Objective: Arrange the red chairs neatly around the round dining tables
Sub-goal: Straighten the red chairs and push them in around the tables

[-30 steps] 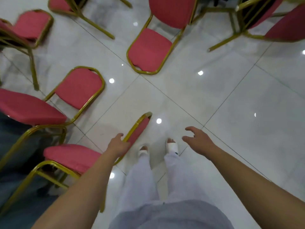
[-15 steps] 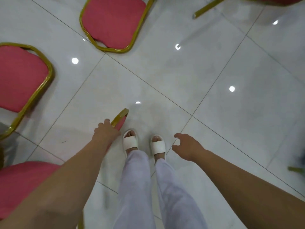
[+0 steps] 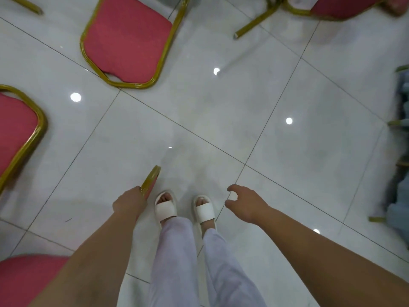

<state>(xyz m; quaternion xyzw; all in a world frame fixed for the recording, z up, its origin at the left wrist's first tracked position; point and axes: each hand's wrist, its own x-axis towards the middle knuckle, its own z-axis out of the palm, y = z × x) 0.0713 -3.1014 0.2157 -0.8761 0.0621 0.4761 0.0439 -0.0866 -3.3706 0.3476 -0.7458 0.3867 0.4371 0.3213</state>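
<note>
My left hand (image 3: 130, 201) grips the gold top rail of a red chair's backrest (image 3: 152, 176) just left of my feet; that chair's red seat (image 3: 26, 280) shows at the bottom left, partly behind my forearm. My right hand (image 3: 245, 202) hangs free over the floor with loosely curled fingers, holding nothing. Another red chair with a gold frame (image 3: 126, 41) stands ahead on the left. A third red chair (image 3: 15, 134) is cut off by the left edge. No round table is in view.
White glossy floor tiles (image 3: 276, 140) stretch ahead and to the right. A gold chair leg (image 3: 254, 25) and a red seat (image 3: 340, 7) sit at the top right. Blurred grey-blue cloth and gold legs (image 3: 400, 151) line the right edge.
The view has tilted down and shifted; the chairs ahead slid up and out of frame. My left hand keeps its hold on the backrest. My right hand has drawn slightly nearer.
</note>
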